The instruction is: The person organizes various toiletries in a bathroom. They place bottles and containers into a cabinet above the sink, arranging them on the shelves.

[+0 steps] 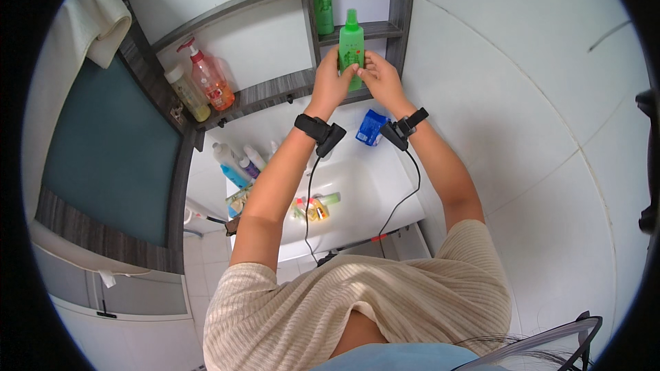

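Note:
Both my hands are raised to the wall cabinet around a green plastic spray bottle point(351, 41), which stands upright between them. My left hand point(331, 77) grips its left side, the thumb across the front. From the right, my right hand point(380, 78) touches the bottle with thumb and fingers. A similar green spray bottle point(323, 5) stands on the small shelf point(381, 29) just behind and to the left. Lower left, a red pump bottle point(212, 80) and a clear bottle with yellow liquid point(190, 97) stand on the long bottom shelf point(273, 87).
Below is a white washbasin point(356, 180) with small bottles point(312, 208) in it. A blue packet point(370, 128) lies on its back ledge, and several bottles point(232, 159) stand at its left. The open cabinet door point(175, 185) with a towel point(100, 20) is at left, a tiled wall point(515, 113) at right.

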`<state>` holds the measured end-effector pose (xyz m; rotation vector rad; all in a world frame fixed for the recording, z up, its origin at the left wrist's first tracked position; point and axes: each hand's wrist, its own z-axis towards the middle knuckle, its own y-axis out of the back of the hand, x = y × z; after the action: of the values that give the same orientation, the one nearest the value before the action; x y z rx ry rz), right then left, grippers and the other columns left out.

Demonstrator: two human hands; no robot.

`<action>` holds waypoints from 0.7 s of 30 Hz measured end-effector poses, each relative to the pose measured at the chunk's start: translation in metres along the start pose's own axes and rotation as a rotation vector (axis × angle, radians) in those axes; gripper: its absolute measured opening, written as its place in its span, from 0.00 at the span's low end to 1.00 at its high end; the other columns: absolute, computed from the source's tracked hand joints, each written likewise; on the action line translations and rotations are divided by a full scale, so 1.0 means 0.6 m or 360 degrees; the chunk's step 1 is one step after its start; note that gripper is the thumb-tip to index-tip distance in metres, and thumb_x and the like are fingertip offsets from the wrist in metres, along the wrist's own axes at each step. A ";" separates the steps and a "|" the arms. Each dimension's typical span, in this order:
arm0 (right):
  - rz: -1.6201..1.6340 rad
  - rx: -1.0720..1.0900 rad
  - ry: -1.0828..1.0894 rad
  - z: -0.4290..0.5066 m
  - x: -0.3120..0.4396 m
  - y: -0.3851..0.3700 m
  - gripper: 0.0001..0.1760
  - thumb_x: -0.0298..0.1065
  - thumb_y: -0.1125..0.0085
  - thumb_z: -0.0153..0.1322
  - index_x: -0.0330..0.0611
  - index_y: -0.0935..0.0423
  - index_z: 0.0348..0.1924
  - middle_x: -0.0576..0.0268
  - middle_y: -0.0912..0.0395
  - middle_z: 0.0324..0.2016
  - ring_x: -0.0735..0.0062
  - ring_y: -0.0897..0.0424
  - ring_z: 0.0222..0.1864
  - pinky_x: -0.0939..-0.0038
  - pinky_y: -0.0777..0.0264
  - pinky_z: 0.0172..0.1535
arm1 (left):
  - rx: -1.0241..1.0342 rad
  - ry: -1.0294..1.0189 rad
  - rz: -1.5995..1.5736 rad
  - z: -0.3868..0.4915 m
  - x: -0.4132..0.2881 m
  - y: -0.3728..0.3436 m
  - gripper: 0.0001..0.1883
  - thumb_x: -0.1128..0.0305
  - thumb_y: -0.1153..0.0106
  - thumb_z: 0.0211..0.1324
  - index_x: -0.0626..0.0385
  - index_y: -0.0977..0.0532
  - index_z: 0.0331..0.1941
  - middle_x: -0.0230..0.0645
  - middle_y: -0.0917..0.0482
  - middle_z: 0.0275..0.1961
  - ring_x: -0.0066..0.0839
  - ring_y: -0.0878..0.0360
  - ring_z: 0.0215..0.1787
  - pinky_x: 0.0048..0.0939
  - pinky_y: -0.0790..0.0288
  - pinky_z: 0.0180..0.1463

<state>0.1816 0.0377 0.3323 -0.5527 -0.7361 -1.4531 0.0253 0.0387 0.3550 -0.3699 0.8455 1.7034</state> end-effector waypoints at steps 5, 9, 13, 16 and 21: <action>0.0060 -0.0012 0.0104 0.039 0.010 0.009 0.17 0.22 0.42 0.74 0.32 0.29 0.56 0.52 0.16 0.43 0.70 0.16 0.45 0.71 0.23 0.50 | -0.0018 -0.0039 -0.0051 0.036 -0.004 0.003 0.24 0.76 0.38 0.64 0.66 0.33 0.62 0.43 0.21 0.56 0.30 0.20 0.57 0.31 0.27 0.60; 0.0018 -0.0014 0.0093 0.053 0.011 0.016 0.18 0.22 0.41 0.74 0.32 0.29 0.56 0.51 0.17 0.44 0.70 0.16 0.45 0.70 0.22 0.50 | -0.0022 -0.0042 -0.0046 0.046 -0.003 0.004 0.24 0.75 0.39 0.65 0.67 0.34 0.62 0.44 0.21 0.56 0.31 0.20 0.58 0.31 0.27 0.61; 0.0018 -0.0073 0.0124 0.065 0.005 0.016 0.22 0.22 0.40 0.73 0.32 0.31 0.60 0.50 0.17 0.45 0.68 0.16 0.45 0.69 0.22 0.51 | -0.0034 -0.0048 -0.0088 0.058 0.006 0.002 0.21 0.75 0.40 0.66 0.68 0.32 0.60 0.45 0.21 0.57 0.31 0.20 0.58 0.31 0.26 0.61; -0.0037 -0.0138 0.0116 0.074 0.003 0.021 0.25 0.22 0.40 0.73 0.33 0.33 0.63 0.48 0.17 0.45 0.66 0.16 0.46 0.68 0.22 0.52 | -0.0074 -0.0061 0.0041 0.070 0.013 -0.003 0.20 0.75 0.41 0.66 0.69 0.31 0.59 0.46 0.20 0.55 0.31 0.19 0.55 0.31 0.25 0.58; -0.0078 -0.0145 0.0163 0.113 0.003 0.031 0.26 0.22 0.40 0.73 0.33 0.34 0.64 0.49 0.17 0.45 0.67 0.17 0.47 0.69 0.23 0.52 | -0.0174 -0.0098 0.0099 0.110 0.014 -0.011 0.18 0.75 0.41 0.63 0.69 0.29 0.55 0.53 0.19 0.50 0.44 0.18 0.50 0.38 0.25 0.53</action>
<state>0.1926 0.0874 0.3808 -0.5285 -0.6089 -1.5548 0.0409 0.0914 0.3934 -0.3662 0.7274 1.8143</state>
